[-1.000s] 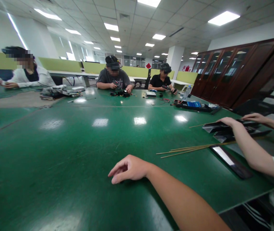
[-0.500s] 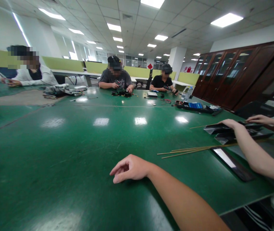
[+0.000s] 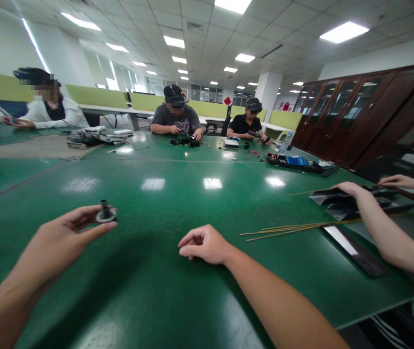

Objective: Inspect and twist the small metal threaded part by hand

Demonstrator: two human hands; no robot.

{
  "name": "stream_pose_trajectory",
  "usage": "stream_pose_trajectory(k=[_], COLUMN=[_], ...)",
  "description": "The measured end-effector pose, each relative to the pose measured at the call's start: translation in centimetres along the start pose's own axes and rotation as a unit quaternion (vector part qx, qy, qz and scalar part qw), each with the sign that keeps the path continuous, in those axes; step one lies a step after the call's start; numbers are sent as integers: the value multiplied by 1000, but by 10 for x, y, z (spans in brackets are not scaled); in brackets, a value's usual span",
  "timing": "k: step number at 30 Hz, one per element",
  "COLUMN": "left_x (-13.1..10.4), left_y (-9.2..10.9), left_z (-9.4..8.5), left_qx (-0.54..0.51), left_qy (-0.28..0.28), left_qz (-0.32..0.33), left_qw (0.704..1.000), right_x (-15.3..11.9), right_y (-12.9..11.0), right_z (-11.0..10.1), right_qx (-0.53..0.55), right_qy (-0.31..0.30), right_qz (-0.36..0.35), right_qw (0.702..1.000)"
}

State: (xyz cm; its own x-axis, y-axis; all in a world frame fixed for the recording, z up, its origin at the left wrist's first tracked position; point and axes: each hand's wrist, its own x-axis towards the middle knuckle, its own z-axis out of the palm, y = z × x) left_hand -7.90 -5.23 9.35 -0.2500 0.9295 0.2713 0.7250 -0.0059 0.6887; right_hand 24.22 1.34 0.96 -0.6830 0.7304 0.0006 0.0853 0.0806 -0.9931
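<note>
My left hand (image 3: 56,237) is raised above the green table (image 3: 137,291) on the left. Thumb and fingers pinch a small dark part with a stepped black stem standing up from a pale round flange (image 3: 105,214); its underside is partly hidden by the thumb. My right hand (image 3: 207,245) rests on or just over the table near the middle, palm turned inward. Its fingers are loosely curled, with a gap between them and the thumb, and nothing shows in it. Several thin brass-coloured rods (image 3: 283,228) lie to the right of that hand.
At right, a co-worker's hands (image 3: 350,188) touch black angled channels (image 3: 341,209); a flat dark panel (image 3: 356,252) lies nearer. Across the table, co-workers (image 3: 176,114) handle tools beside a dark tray with blue items (image 3: 296,161). A pile of parts (image 3: 87,137) sits far left.
My left hand has come in from the left edge, holding the small flanged part. My right hand has shifted slightly right and away from me, its fingers a little more curled.
</note>
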Motion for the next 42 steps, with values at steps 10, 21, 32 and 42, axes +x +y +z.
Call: stream_pose_trajectory(k=[10, 21, 32, 42], left_x=[-29, -30, -28, -33], left_y=[54, 7, -2, 6], left_z=[85, 99, 105, 105], left_qx=[-97, -50, -61, -83], left_qy=[-207, -174, -165, -188], left_qz=[182, 204, 228, 258], left_qw=[956, 962, 958, 944], right_x=[16, 5, -2, -9], right_y=[11, 7, -9, -10], right_z=[4, 8, 16, 22], right_qx=[33, -166, -263, -298], right_qy=[174, 152, 165, 144], right_qz=[-92, -147, -174, -200], right_qw=[980, 963, 935, 922])
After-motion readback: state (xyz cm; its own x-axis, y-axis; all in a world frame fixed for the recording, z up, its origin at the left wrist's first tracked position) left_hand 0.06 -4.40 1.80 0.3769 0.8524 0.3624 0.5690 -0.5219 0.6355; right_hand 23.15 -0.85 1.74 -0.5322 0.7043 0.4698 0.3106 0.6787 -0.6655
